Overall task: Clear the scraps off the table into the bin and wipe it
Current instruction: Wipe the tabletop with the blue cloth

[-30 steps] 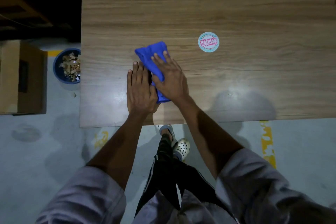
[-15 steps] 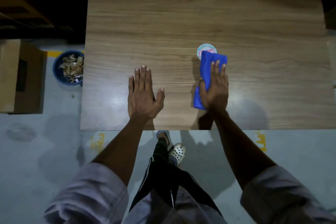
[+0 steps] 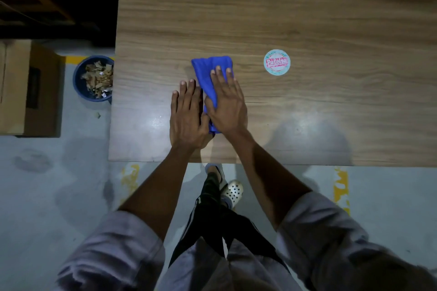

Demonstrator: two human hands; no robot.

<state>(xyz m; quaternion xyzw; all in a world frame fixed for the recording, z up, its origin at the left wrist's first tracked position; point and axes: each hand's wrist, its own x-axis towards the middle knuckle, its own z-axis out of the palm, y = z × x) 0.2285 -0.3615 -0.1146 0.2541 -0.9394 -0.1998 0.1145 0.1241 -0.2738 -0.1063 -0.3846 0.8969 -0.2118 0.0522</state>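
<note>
Wiping stage, head view. The blue cloth [image 3: 210,71] lies folded on the table [image 3: 260,7], its long axis running away from the person and roughly in line with the fingers above it. The right hand [image 3: 227,106] presses flat on the cloth's near half, fingers straight and gripping nothing; the far end shows beyond the fingertips. The left hand [image 3: 186,116] rests flat and open on the bare wood, touching the cloth's left edge. A round sticker [image 3: 277,62] sits near the cloth on its right (probably fixed, not a scrap). The bin [image 3: 78,82] stands on the floor just off the table's left edge, beside a cardboard box [image 3: 14,87], and holds brown scraps [image 3: 98,78]. No scraps show on the tabletop, so clearing appears done; the coming stroke likely belongs to the right hand.
</note>
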